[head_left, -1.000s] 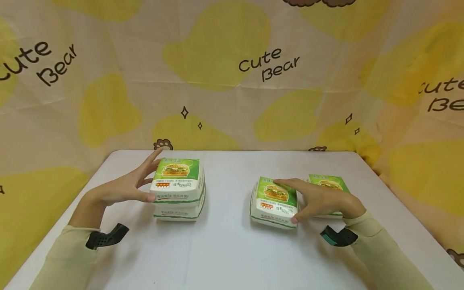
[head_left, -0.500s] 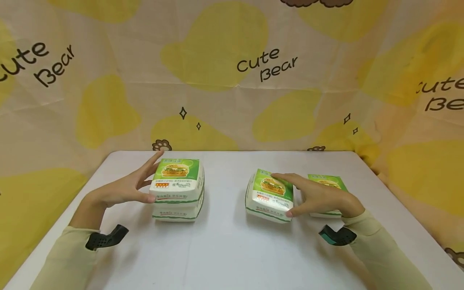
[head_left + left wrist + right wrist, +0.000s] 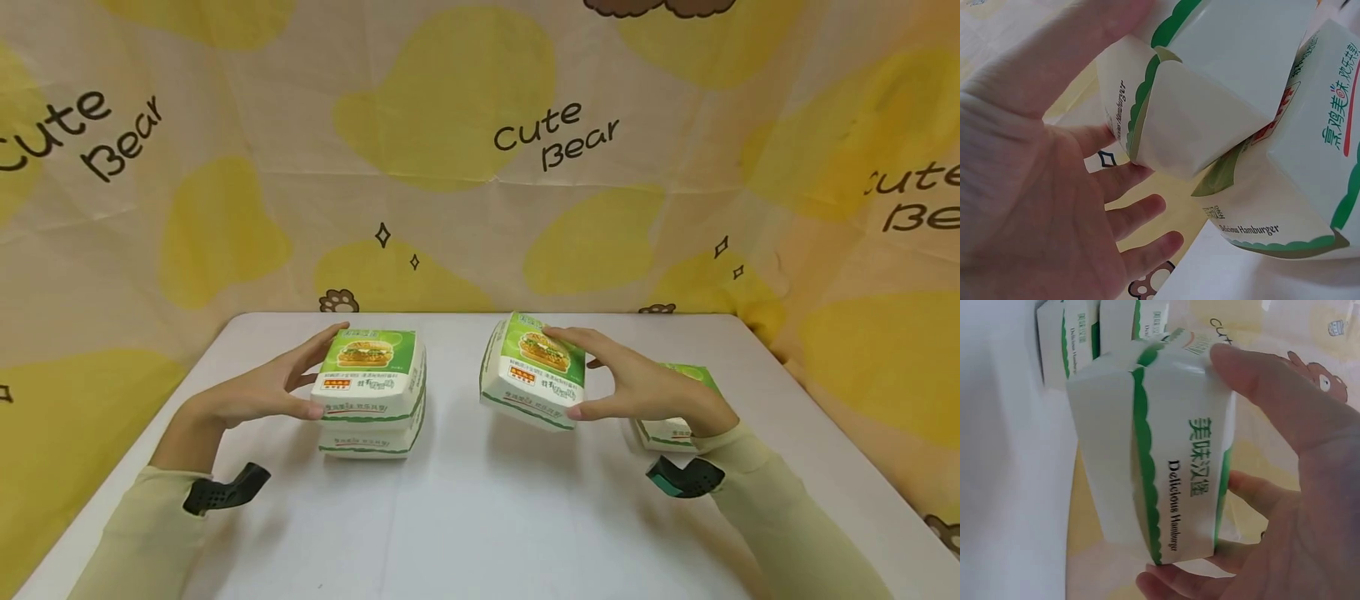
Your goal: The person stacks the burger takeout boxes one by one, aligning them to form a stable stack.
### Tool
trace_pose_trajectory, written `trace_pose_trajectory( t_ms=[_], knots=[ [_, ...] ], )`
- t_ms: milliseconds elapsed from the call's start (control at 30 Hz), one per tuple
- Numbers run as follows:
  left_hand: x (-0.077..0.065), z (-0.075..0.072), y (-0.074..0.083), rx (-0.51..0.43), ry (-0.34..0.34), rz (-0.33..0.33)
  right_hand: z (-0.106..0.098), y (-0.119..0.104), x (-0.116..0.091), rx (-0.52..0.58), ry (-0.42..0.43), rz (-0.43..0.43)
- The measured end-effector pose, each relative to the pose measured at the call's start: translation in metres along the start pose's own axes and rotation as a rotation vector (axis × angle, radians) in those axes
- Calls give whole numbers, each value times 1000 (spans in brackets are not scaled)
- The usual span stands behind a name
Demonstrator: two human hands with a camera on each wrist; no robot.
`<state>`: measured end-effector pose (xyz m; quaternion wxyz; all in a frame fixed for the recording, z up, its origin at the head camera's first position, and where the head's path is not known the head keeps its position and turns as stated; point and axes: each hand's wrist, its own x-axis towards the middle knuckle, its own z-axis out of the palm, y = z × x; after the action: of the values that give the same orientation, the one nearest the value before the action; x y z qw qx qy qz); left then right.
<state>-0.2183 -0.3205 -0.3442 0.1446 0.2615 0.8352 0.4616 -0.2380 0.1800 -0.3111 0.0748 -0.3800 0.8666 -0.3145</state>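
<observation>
On the left of the table, two green-and-white paper hamburger boxes stand stacked, the upper box (image 3: 369, 379) squarely over the lower box (image 3: 363, 443). My left hand (image 3: 258, 387) holds the upper one at its left side, thumb at the front corner and fingers toward the back; the left wrist view shows fingertips touching its edge. My right hand (image 3: 637, 383) grips another hamburger box (image 3: 534, 371) by its right side, raised off the table and tilted. In the right wrist view, thumb and fingers span that box (image 3: 1179, 456); its far side is hidden.
One more hamburger box (image 3: 669, 433) sits on the white table (image 3: 465, 517) at the right, partly behind my right wrist. A patterned cloth (image 3: 465, 125) hangs at the back and along both sides. Each wrist wears a black device (image 3: 225, 490).
My right hand has lifted its hamburger box off the table and carried it left and upward, tilting it more. My left hand and the stack stay almost still.
</observation>
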Motion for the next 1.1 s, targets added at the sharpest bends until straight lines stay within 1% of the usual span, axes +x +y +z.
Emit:
trace_pose_trajectory(
  t_ms=[100,200,367,600,767,967,1100],
  knots=[
    [1,0,-1,-2,0,0,-3,-8,6,19,4,0],
    [2,-1,0,-6,-3,-16,-6,-13,12,32,9,-6],
    [2,-2,2,-12,-6,-34,-9,-23,23,33,25,-41],
    [1,-1,0,-11,-5,-22,-11,-41,38,70,18,-92],
    [0,-1,-1,-8,-4,-17,-11,-54,51,86,9,-109],
    [0,-1,0,-10,-10,-8,-8,-67,65,77,13,-152],
    [0,-1,1,-16,-16,-10,-6,-77,74,72,10,-155]
  ],
)
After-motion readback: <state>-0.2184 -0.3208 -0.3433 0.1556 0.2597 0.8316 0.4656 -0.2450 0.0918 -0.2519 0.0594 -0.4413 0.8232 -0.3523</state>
